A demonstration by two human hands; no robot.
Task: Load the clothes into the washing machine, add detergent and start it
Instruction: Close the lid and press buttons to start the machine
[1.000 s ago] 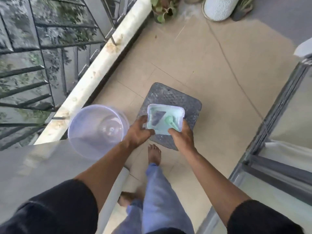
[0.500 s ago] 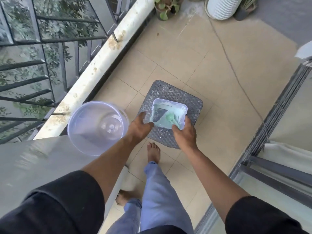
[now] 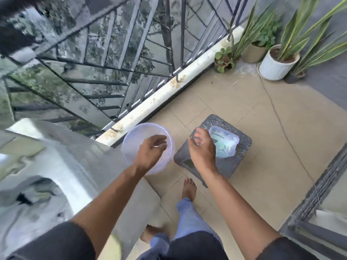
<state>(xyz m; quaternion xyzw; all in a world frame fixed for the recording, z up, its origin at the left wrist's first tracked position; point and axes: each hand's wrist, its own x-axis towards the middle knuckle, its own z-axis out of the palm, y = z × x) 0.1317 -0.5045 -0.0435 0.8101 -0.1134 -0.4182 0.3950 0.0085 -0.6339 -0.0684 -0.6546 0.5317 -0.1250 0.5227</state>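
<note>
Laundry (image 3: 35,196) already lay in the open drum of the washing machine (image 3: 78,166) at the lower left, so loading looked done or nearly so. Detergent and starting remained, by my reading. The clear round lid (image 3: 131,139) hung past the machine's far right corner. The detergent tub (image 3: 228,145) sat open on the far half of the grey stool (image 3: 242,160). The left hand (image 3: 150,152) hovered over the lid, fingers loosely curled and apart, gripping nothing. The right hand (image 3: 201,149) was at the tub's near left corner; blur hid whether its fingers pinched anything.
</note>
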